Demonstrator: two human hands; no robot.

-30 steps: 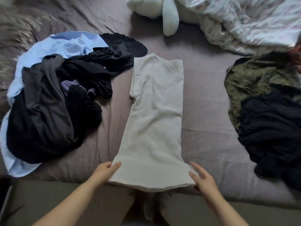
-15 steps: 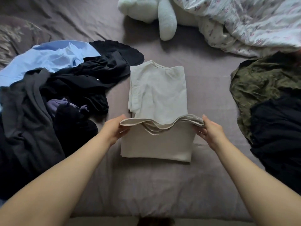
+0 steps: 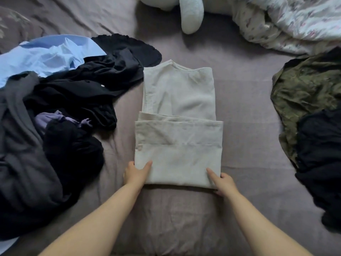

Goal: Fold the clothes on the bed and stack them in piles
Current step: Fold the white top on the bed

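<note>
A cream garment point(image 3: 178, 126) lies in the middle of the bed, its lower part doubled up over itself, neckline at the far end. My left hand point(image 3: 136, 172) pinches the near left corner of the fold, thumb on top. At the near right corner my right hand point(image 3: 224, 182) pinches the fold with a finger lying on the cloth. A heap of unfolded clothes point(image 3: 55, 126) sits to the left: black and grey pieces, a light blue shirt point(image 3: 48, 54), a small purple item point(image 3: 53, 118).
An olive green garment point(image 3: 302, 93) and a black one point(image 3: 321, 154) lie at the right. A white plush toy point(image 3: 191, 13) and a floral duvet point(image 3: 295, 21) are at the far edge. The mauve bed sheet point(image 3: 166, 218) shows between my arms.
The garment's lower edge was lifted from the near bed edge and laid over the middle. Both hands then came back to the new folded edge near me.
</note>
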